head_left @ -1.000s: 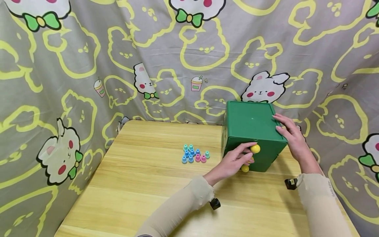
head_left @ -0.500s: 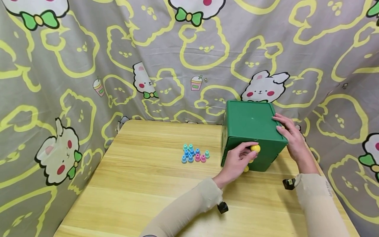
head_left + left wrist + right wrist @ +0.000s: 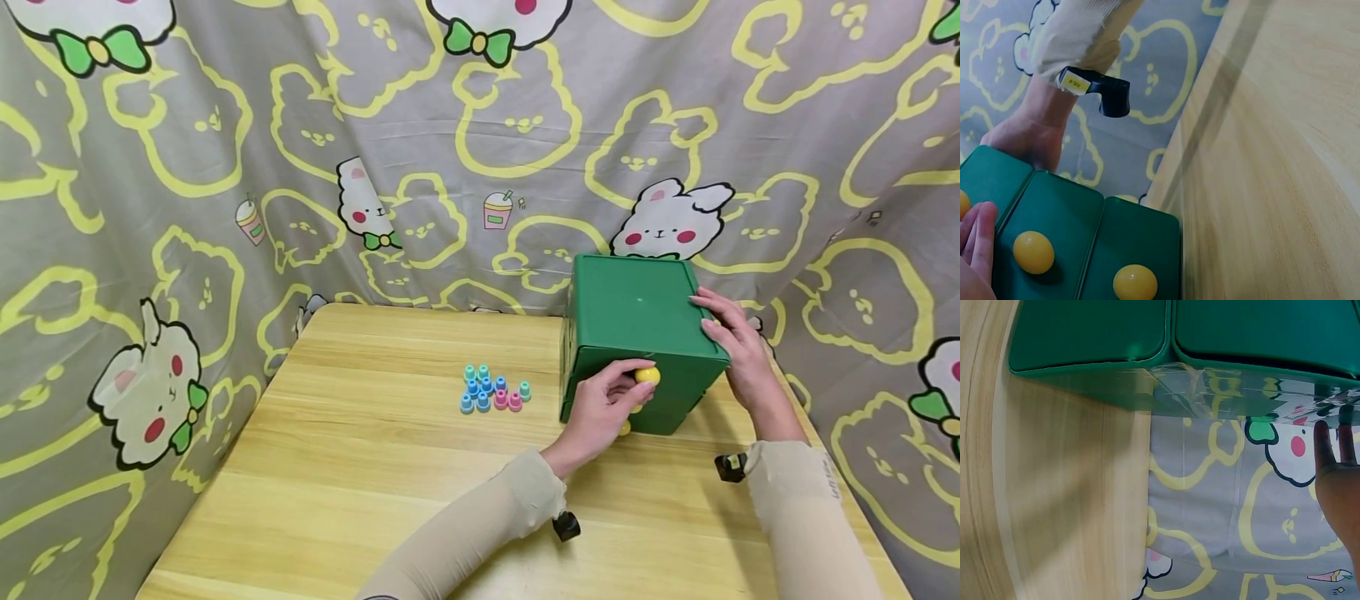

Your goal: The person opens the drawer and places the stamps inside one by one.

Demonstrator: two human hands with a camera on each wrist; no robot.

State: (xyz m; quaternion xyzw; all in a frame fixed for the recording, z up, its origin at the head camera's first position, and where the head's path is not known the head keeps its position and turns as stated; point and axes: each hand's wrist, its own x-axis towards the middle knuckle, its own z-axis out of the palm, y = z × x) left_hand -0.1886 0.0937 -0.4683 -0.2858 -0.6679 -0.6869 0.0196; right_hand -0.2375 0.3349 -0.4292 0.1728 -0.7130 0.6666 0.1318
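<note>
A small green drawer cabinet (image 3: 637,304) stands at the table's back right, its yellow round knobs facing the person. My left hand (image 3: 596,412) pinches the top drawer's knob (image 3: 647,377) between thumb and fingers. In the left wrist view, that hand's fingers lie by the knob at the left edge, while the middle knob (image 3: 1034,252) and bottom knob (image 3: 1135,284) show beside them. My right hand (image 3: 742,358) rests against the cabinet's right side, fingertips at its top edge. In the right wrist view, its fingers (image 3: 1324,442) extend straight along the shiny side wall.
Left of the cabinet, a cluster of small blue, teal and pink pegs (image 3: 487,387) sits on the wooden table (image 3: 360,450). A patterned grey curtain (image 3: 420,108) hangs behind and around the table, close to the cabinet's back.
The left hand has shifted slightly right and its fingers have closed round the top knob. Over the last half second both hands look almost still. The cabinet and pegs stay put.
</note>
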